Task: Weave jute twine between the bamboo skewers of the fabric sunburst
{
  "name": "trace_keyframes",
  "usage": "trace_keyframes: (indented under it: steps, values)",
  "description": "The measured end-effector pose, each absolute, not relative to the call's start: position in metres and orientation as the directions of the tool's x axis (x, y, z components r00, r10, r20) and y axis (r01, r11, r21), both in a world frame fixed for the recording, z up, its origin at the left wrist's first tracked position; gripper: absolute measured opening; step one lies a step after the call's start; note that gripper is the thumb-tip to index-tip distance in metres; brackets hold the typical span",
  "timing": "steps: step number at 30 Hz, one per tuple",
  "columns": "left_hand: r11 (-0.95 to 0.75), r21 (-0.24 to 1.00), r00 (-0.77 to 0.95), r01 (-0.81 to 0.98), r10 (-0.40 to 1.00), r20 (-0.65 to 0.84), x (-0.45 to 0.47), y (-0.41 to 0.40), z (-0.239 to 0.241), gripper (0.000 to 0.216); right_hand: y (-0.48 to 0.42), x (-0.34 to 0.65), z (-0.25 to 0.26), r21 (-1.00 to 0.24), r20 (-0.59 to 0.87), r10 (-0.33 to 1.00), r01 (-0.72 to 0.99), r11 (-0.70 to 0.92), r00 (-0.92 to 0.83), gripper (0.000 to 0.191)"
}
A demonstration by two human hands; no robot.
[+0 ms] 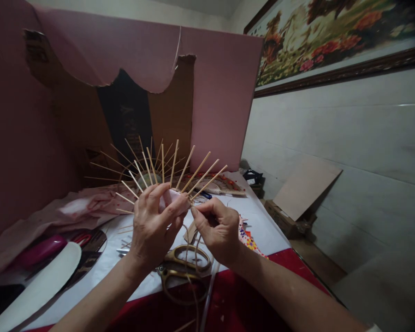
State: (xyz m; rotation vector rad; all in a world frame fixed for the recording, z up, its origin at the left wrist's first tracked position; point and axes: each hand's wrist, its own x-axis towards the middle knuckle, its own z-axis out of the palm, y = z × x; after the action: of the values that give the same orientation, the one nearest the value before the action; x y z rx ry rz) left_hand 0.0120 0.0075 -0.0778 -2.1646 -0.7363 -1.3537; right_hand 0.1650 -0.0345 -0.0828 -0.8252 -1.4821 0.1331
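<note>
Bare forearms (pixel 280 290) are stretched in from the bottom edge, and up at the centre a spoked frame of thin wooden sticks (pixel 174 162) is being held above the table. Its near side is gripped firmly in the left hand (pixel 155 223), the pale pink middle (pixel 170 197) showing between fingers and thumb, the sticks fanned up and outward beyond the knuckles. Over at its right edge, the right hand (pixel 218 228) is closed in a fine pinch, thumb and forefinger pressed to the rim; anything smaller caught there is hidden. Just below, tan cord (pixel 187 236) is draped over brass-handled scissors (pixel 163 273), laid between the forearms. Behind, a second spoked frame (pixel 145 176) is seen before torn pink cardboard (pixel 217 101).
</note>
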Motion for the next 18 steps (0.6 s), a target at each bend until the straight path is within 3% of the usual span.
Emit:
trace_keyframes:
  steps: [8, 18]
  values:
    - [-0.703, -0.147, 0.371, 0.696, 0.176, 0.912, 0.0121, 0.0079, -0.0775, 0.042, -0.0369, 0.1616, -0.0820, -0.607, 0.790, 0.590, 0.347, 0.715, 0.165, 0.011]
    - [-0.673, -0.197, 0.380, 0.713, 0.135, 0.915, 0.0126, 0.0056, -0.0784, 0.040, -0.0362, 0.1620, -0.0860, -0.490, 0.861, 0.490, 0.481, 0.727, 0.138, 0.011]
